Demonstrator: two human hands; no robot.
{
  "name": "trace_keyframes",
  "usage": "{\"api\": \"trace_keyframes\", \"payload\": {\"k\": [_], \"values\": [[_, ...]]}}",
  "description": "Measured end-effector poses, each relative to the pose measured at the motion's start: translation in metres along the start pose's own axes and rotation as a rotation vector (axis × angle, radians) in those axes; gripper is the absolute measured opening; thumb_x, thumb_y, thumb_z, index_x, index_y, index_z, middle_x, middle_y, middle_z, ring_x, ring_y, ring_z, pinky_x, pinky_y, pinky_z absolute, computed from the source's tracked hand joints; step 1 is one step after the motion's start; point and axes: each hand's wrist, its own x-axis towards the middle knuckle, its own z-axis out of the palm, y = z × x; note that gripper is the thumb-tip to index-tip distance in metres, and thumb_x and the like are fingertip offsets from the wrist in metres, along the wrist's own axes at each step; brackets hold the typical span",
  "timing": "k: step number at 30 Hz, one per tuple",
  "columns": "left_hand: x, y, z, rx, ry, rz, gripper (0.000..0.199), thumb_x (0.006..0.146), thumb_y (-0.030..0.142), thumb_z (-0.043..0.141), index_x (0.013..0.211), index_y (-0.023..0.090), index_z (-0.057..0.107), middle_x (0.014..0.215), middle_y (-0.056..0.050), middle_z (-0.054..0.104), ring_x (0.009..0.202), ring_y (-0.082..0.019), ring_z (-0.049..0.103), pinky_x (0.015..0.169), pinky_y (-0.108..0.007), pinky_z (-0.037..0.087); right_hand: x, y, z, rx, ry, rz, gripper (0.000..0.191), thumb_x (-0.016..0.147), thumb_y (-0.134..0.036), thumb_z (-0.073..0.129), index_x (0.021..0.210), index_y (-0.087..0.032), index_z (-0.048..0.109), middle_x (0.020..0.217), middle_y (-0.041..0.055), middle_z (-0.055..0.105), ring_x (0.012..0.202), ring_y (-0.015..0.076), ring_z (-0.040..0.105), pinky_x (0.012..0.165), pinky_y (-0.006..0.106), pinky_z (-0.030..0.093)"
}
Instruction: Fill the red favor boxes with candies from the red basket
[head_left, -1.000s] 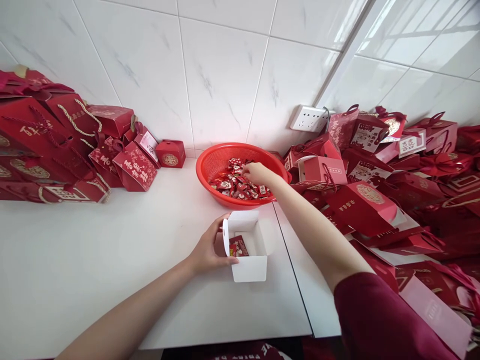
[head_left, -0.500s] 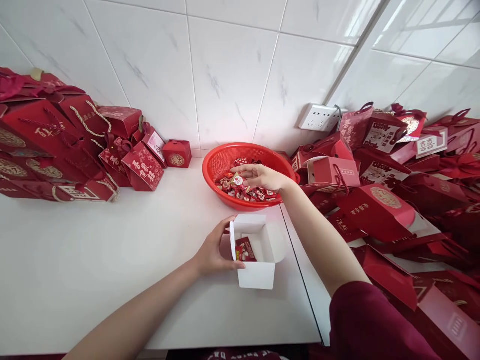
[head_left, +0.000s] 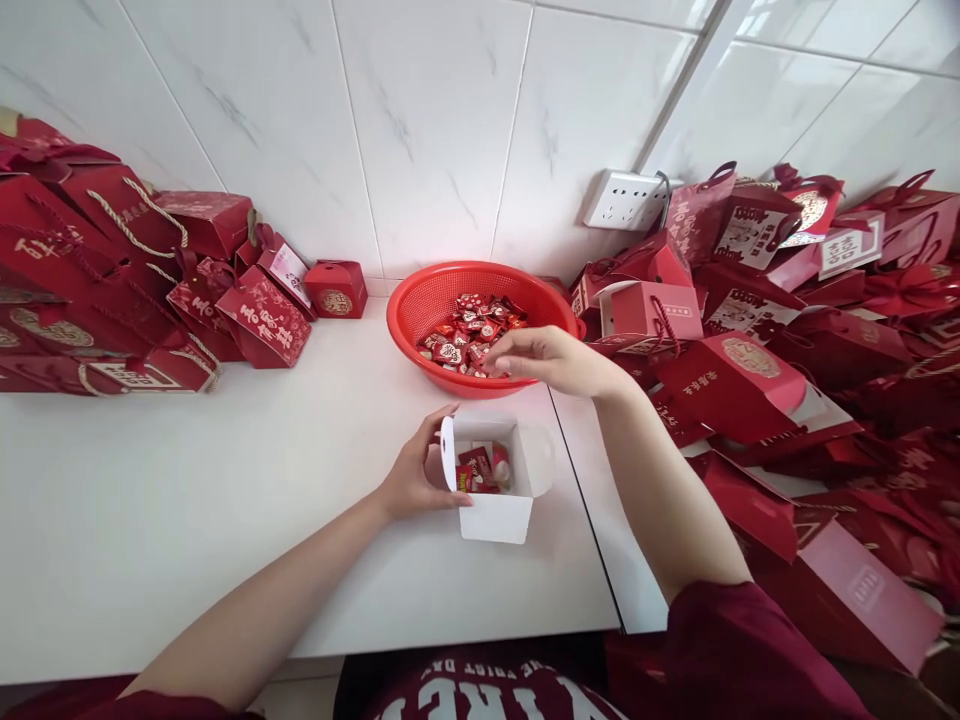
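My left hand (head_left: 420,470) grips the left wall of a small open white box (head_left: 495,519), thumb at the front and fingers behind. Inside the box lie a few red-wrapped packets (head_left: 478,470) and a round pinkish candy (head_left: 501,466). My right hand (head_left: 544,358) hovers at the front right rim of a red plastic basket (head_left: 409,330), fingers loosely bent and nothing visible in them. Red-wrapped candies (head_left: 480,325) fill the bottom of this basket, partly covered by my right hand.
Red gift boxes with rope handles (head_left: 127,260) are stacked at the left. A small red box (head_left: 336,290) stands against the tiled wall. Many more red boxes (head_left: 742,385) pile up on the right, below a power socket (head_left: 626,200). A seam crosses the white table (head_left: 300,560).
A round pinkish candy now lies in the white box. My right hand has come out from above the candies to the basket's front right rim. The view has shifted slightly.
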Motion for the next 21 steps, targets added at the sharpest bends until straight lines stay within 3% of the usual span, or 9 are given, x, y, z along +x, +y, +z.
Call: {"api": "trace_keyframes", "payload": {"k": [2, 4, 8, 11, 14, 17, 19, 21], "values": [[-0.002, -0.001, -0.002, 0.126, -0.002, 0.072, 0.119, 0.052, 0.051, 0.094, 0.152, 0.030, 0.033, 0.146, -0.016, 0.048, 0.128, -0.040, 0.054, 0.104, -0.053, 0.048, 0.012, 0.005, -0.009, -0.022, 0.097, 0.006, 0.028, 0.092, -0.042, 0.062, 0.103, -0.018, 0.072, 0.100, 0.0064, 0.075, 0.094, 0.0192, 0.069, 0.087, 0.033, 0.055], [-0.003, -0.002, -0.003, 0.195, -0.039, 0.129, 0.122, 0.050, 0.052, 0.094, 0.153, 0.032, 0.030, 0.143, -0.014, 0.051, 0.125, -0.040, 0.056, 0.103, -0.054, 0.048, 0.026, 0.010, -0.017, -0.123, 0.070, 0.073, 0.026, 0.094, -0.038, 0.059, 0.098, -0.017, 0.073, 0.097, 0.0065, 0.076, 0.090, 0.0187, 0.070, 0.084, 0.031, 0.055], [-0.002, 0.000, -0.004, 0.201, -0.045, 0.134, 0.114, 0.056, 0.054, 0.091, 0.151, 0.031, 0.034, 0.143, -0.014, 0.051, 0.124, -0.038, 0.056, 0.103, -0.051, 0.048, 0.060, 0.019, -0.013, -0.476, -0.359, 0.283, 0.021, 0.090, -0.025, 0.057, 0.090, -0.019, 0.078, 0.098, 0.0055, 0.078, 0.092, 0.0223, 0.071, 0.084, 0.031, 0.053], [-0.001, 0.003, -0.004, 0.160, -0.006, 0.050, 0.109, 0.061, 0.053, 0.088, 0.151, 0.026, 0.033, 0.145, -0.016, 0.048, 0.127, -0.037, 0.054, 0.104, -0.049, 0.047, 0.081, 0.031, 0.000, -0.621, -0.612, 0.360, 0.028, 0.086, -0.019, 0.059, 0.105, -0.027, 0.079, 0.119, 0.0005, 0.074, 0.106, 0.0240, 0.069, 0.092, 0.031, 0.052], [0.000, 0.004, -0.005, 0.120, 0.011, -0.038, 0.104, 0.065, 0.053, 0.086, 0.150, 0.024, 0.033, 0.144, -0.015, 0.050, 0.128, -0.036, 0.053, 0.104, -0.048, 0.047, 0.099, 0.048, -0.003, -0.725, -0.552, 0.482, 0.055, 0.082, -0.013, 0.062, 0.131, -0.038, 0.066, 0.137, -0.0034, 0.065, 0.114, 0.0234, 0.067, 0.094, 0.030, 0.053], [-0.001, 0.003, -0.006, 0.105, 0.014, -0.084, 0.101, 0.067, 0.052, 0.085, 0.150, 0.025, 0.033, 0.144, -0.014, 0.050, 0.127, -0.035, 0.053, 0.103, -0.046, 0.047, 0.114, 0.064, -0.019, -0.850, -0.385, 0.543, 0.076, 0.080, -0.006, 0.058, 0.149, -0.037, 0.047, 0.151, 0.0014, 0.052, 0.128, 0.0285, 0.060, 0.099, 0.035, 0.052], [-0.002, 0.002, -0.007, 0.104, 0.017, -0.095, 0.102, 0.066, 0.051, 0.086, 0.150, 0.026, 0.033, 0.146, -0.014, 0.048, 0.127, -0.035, 0.053, 0.104, -0.046, 0.046, 0.122, 0.074, -0.029, -0.900, -0.306, 0.547, 0.076, 0.081, -0.004, 0.056, 0.151, -0.032, 0.045, 0.154, 0.0044, 0.048, 0.131, 0.0305, 0.056, 0.101, 0.035, 0.050], [-0.003, 0.000, -0.006, 0.091, 0.021, -0.106, 0.103, 0.065, 0.049, 0.087, 0.150, 0.026, 0.033, 0.148, -0.014, 0.046, 0.129, -0.035, 0.051, 0.106, -0.047, 0.045, 0.127, 0.082, -0.032, -0.933, -0.244, 0.538, 0.068, 0.082, -0.005, 0.055, 0.145, -0.030, 0.053, 0.149, 0.0049, 0.055, 0.126, 0.0288, 0.060, 0.098, 0.032, 0.051]]}}
